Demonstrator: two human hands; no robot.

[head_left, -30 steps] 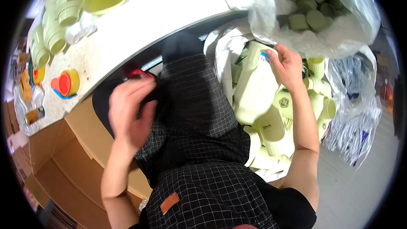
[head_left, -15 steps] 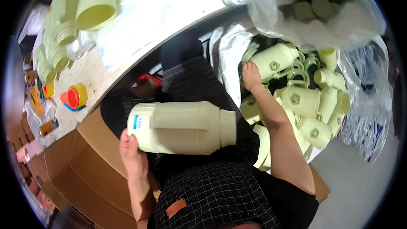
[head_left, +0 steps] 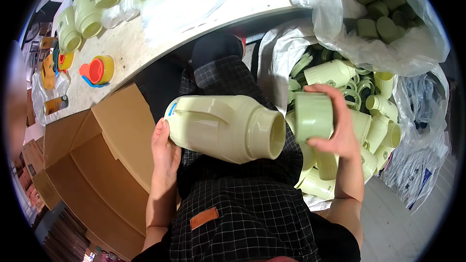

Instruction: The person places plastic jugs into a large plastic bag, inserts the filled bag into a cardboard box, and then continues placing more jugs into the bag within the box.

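A pale green thermos flask casing (head_left: 213,126) lies sideways above my lap, its handle on the upper side and its wide neck to the right. My left hand (head_left: 166,148) is closed on its base end, by a small blue-and-white sticker. To the right of the neck, a short gap away, my right hand (head_left: 342,126) grips a darker green cup-shaped lid (head_left: 313,116) between thumb and fingers. Behind that hand, a large white sack (head_left: 274,56) holds several more pale green casings (head_left: 330,73) and loose green handle-like rings (head_left: 353,98).
A clear plastic bag (head_left: 335,29) of dark green lids (head_left: 387,29) sits at the far right. Several casings (head_left: 70,39) stand on the white table (head_left: 138,53) beside a red and yellow tape roll (head_left: 99,69). An open cardboard box (head_left: 97,165) is at my left.
My right hand has come back from the sack and now holds a green lid near the casing's neck. The casing has turned slightly, showing its open mouth. The view has shifted.
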